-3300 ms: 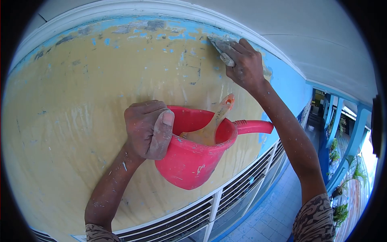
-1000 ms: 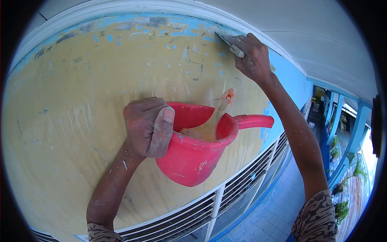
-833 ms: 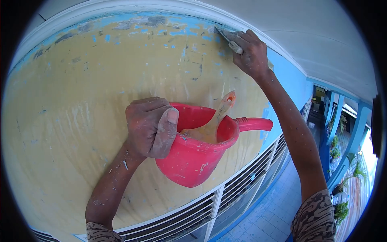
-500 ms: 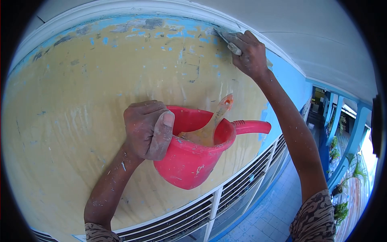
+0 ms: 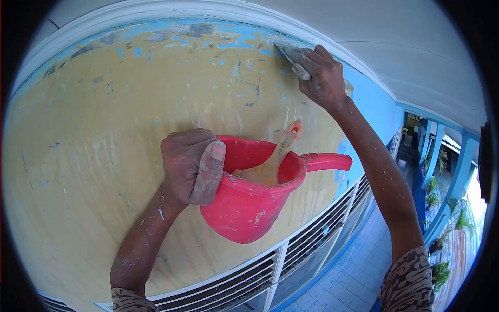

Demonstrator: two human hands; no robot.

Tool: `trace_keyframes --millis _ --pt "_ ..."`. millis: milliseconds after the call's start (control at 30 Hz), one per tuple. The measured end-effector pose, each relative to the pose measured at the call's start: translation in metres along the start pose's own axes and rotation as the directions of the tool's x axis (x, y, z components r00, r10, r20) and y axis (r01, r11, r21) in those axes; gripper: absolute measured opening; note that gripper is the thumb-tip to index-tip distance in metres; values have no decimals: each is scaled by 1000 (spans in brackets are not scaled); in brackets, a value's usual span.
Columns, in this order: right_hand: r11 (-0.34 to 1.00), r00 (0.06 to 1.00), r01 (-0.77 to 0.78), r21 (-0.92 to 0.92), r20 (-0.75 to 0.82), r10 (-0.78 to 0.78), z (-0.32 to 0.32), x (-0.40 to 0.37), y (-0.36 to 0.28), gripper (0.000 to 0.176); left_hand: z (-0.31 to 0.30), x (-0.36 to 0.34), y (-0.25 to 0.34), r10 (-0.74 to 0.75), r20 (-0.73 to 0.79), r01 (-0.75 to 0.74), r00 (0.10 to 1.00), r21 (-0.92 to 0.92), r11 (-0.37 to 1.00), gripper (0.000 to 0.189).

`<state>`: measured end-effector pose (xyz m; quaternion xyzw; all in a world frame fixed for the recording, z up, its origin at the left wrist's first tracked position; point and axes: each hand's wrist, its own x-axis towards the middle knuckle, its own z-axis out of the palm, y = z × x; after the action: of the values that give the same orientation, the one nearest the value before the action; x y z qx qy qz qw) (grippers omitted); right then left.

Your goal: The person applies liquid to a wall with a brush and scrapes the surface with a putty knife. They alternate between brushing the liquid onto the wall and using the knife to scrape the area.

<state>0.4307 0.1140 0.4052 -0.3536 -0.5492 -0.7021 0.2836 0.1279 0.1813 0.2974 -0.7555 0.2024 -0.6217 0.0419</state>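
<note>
My left hand [image 5: 191,165] is closed on the rim of a red plastic dipper [image 5: 249,213], whose handle sticks out to the right. A paintbrush [image 5: 285,145] stands in the dipper, its pale handle leaning up against the rim and its bristles out of sight. Up at the right, my right hand [image 5: 323,75] grips a putty knife [image 5: 292,61], its blade against the top of the wall [image 5: 130,109]. That wall is yellowish with peeled blue and grey patches along its upper edge.
White moulding [image 5: 171,9] runs between the wall and the ceiling [image 5: 405,47]. Below are louvred windows [image 5: 312,234] and a tiled floor [image 5: 338,281]. Blue pillars [image 5: 449,187] and potted plants [image 5: 441,275] line the walkway at the right.
The putty knife's blade has turned to show more of its flat face, and its tip has shifted slightly down and left. The left hand and dipper have barely moved.
</note>
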Motion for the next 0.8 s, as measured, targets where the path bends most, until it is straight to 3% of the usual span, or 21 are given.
trace_keyframes --millis 100,167,233,367,433,467,533,600,667,700,733,767,800 --pt "996 994 -87 2 -72 87 4 10 -11 59 1 0 1 -11 -3 11 1000 -13 1000 35" --pt "996 996 -80 34 -44 82 0 4 -13 58 0 -2 1 -8 -11 7 1000 -26 1000 35" --pt "999 999 38 38 -16 -38 -3 3 -8 57 0 0 0 -6 -6 6 1000 -2 1000 35" --pt "998 996 -32 46 -78 35 0 12 2 56 0 -2 -2 21 -18 -21 1000 -29 999 34" --pt "995 999 -36 94 -22 39 -6 2 -7 51 -6 -4 -2 15 -6 -15 1000 -31 999 34" --pt "987 999 -31 156 22 28 -16 -7 -4 40 -7 -4 -2 20 -4 -20 1000 -26 999 34" --pt "956 950 -140 257 307 57 -49 -35 11 28 -7 -5 -3 39 -29 -40 999 -32 999 35" --pt "911 792 -330 246 597 125 -79 -91 22 19 -6 -6 -3 42 -34 -43 999 -27 999 35" --pt "781 669 -587 213 671 320 -109 -172 10 17 -7 -6 -4 46 -38 -47 998 -18 999 35" --pt "601 486 -788 134 735 473 -127 -222 -5 20 -8 -5 -4 44 -35 -45 998 -20 999 36" --pt "197 157 -979 45 787 596 -158 -255 -30 21 -7 -5 -4 41 -33 -41 999 -24 999 36" --pt "-38 -80 -997 -73 756 650 -188 -294 -61 26 -7 -7 -5 44 -38 -45 998 -20 999 36" --pt "-234 -131 -972 4 818 560 -207 -359 -86 26 -9 -8 -7 39 -34 -40 999 -33 999 38"
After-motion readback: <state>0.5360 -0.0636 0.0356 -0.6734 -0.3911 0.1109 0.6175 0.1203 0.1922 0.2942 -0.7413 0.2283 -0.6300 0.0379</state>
